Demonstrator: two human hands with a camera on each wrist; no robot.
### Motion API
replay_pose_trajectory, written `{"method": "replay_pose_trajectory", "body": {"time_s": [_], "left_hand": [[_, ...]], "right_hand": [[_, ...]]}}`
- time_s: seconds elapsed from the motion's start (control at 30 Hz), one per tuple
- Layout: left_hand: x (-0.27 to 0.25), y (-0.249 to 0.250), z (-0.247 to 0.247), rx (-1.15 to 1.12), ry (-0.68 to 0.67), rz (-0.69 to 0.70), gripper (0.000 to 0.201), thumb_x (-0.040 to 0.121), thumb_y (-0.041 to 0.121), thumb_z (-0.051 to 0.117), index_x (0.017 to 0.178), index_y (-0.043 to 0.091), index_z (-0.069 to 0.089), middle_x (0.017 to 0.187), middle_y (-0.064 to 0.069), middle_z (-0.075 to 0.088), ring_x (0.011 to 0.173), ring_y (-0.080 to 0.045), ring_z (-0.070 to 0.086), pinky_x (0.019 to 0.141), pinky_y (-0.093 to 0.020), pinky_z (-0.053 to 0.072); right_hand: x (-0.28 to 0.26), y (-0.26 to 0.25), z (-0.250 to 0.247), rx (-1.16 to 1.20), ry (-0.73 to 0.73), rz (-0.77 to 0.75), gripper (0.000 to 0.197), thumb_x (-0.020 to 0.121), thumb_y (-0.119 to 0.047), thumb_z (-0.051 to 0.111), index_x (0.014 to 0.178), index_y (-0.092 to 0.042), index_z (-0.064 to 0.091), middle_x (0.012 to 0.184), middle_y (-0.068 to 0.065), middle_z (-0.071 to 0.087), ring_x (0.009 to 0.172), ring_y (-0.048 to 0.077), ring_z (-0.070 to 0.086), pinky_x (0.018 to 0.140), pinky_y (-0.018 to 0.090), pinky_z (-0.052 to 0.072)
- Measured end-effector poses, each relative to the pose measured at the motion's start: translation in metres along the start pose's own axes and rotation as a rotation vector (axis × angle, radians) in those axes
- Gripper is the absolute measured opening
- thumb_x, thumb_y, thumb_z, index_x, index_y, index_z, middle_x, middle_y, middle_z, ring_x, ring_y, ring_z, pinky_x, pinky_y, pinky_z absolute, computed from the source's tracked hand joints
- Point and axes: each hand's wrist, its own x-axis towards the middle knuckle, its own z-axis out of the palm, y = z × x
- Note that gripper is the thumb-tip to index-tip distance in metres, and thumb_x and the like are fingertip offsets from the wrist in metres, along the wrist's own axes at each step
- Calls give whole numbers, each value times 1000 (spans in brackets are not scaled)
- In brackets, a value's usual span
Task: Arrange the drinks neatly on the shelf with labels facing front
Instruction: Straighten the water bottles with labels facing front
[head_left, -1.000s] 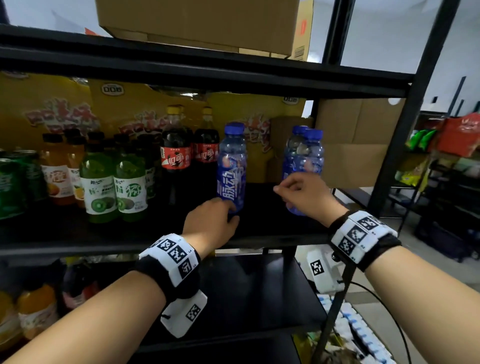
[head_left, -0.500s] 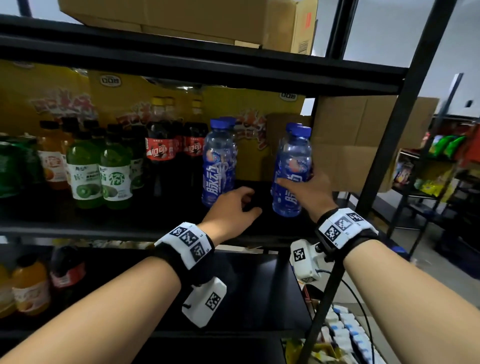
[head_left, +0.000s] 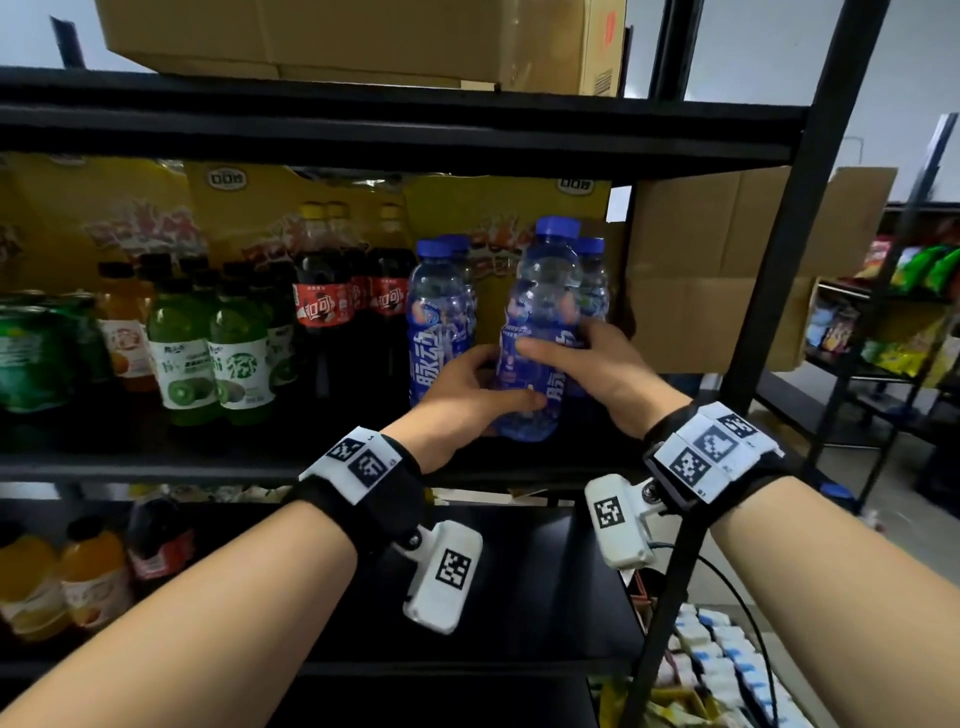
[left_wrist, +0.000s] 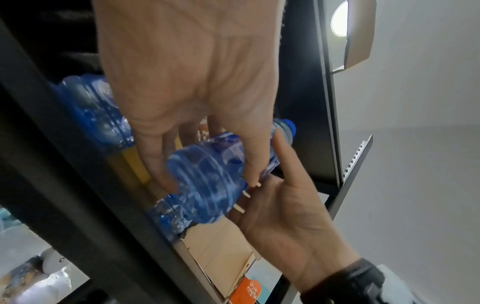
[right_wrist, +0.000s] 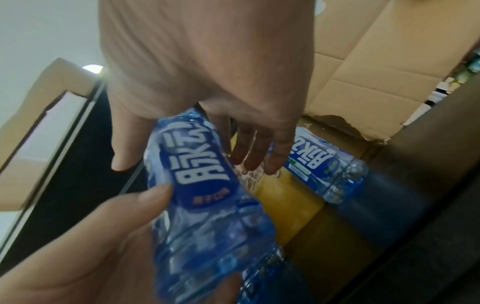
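Note:
A blue-capped drink bottle (head_left: 543, 291) with a blue label is upright, a little above the front of the middle shelf (head_left: 156, 467). Both hands grip it. My left hand (head_left: 498, 384) wraps its lower part from the left, thumb across the front. My right hand (head_left: 566, 348) holds the middle from the right, thumb on the label. Its white lettering (right_wrist: 200, 164) faces partly right. In the left wrist view the bottle's base (left_wrist: 207, 185) shows, held clear of the shelf. Another blue bottle (head_left: 439, 317) stands just left, one more (head_left: 595, 280) behind.
Left along the shelf stand cola bottles (head_left: 317, 306), green kiwi drinks (head_left: 182, 353), orange juice (head_left: 122, 338) and green cans (head_left: 31, 358). Yellow cartons (head_left: 493, 208) back the row. A black upright post (head_left: 779, 291) is to the right, a cardboard box (head_left: 363, 36) on top.
My right hand has carried the blue bottle left, next to the standing blue one. My left hand came up off the shelf and took hold of the bottle's lower part.

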Motion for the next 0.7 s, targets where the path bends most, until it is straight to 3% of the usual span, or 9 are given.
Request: {"method": "replay_pose_trajectory", "body": {"time_s": [0.07,0.13,0.23,0.3,0.4,0.47,0.57,0.63,0.7], "left_hand": [[-2,0,-1,2,35,51,62,70,10,93,122,22,62,104,4,77,94,-12,76,78,-29,62],[-3,1,-3,20,26,92,66,66,13,96,122,22,62,105,7,77,97,-10,75,81,-25,60],[-9,10,-2,46,-67,75,61,75,23,92,128,27,60,113,11,76,104,-6,73,83,-18,57],[-13,17,-2,-1,-115,44,57,82,26,81,134,29,57,119,8,75,109,-8,71,84,-20,57],[-18,21,-6,-93,-85,24,63,74,21,67,136,20,56,116,-5,74,107,-18,70,89,-33,56],[-21,20,-11,-58,-63,46,55,77,14,76,129,24,59,104,1,77,99,-14,72,78,-25,57],[-27,17,-14,-17,-30,76,56,82,12,85,129,27,58,112,6,76,104,-10,73,76,-18,57],[-31,17,-14,12,12,112,69,79,19,88,138,25,54,125,4,70,112,-9,69,87,-22,58],[-34,20,-14,37,13,117,73,79,22,89,141,26,51,131,4,68,118,-9,66,97,-27,56]], "right_hand": [[-1,-5,7,0,56,-23,62,53,-45,96,106,-22,75,99,-5,81,94,14,78,79,30,62],[-2,-8,14,18,95,-60,49,59,-38,96,101,-23,76,95,-6,81,90,13,78,76,30,63],[-1,-13,19,16,127,-120,40,66,-26,97,98,-25,74,92,-6,81,86,11,78,68,23,61],[-1,-16,22,-8,149,-135,58,56,-37,98,103,-27,68,100,-3,79,90,11,77,73,27,62],[-3,-19,28,-19,118,-101,81,44,-56,93,113,-25,62,110,-3,75,100,13,74,84,33,61],[-6,-20,31,-57,89,-91,84,47,-61,90,117,-23,63,110,-5,76,101,11,74,88,32,58],[-9,-23,34,-113,74,-108,74,52,-56,93,114,-24,68,102,-11,78,96,5,74,88,32,59],[-11,-25,36,-109,73,-121,58,58,-46,96,106,-24,73,94,-11,79,93,8,76,88,35,62],[-12,-29,37,-95,69,-138,30,66,-34,96,88,-32,76,83,-13,77,87,9,77,82,31,63]]}}
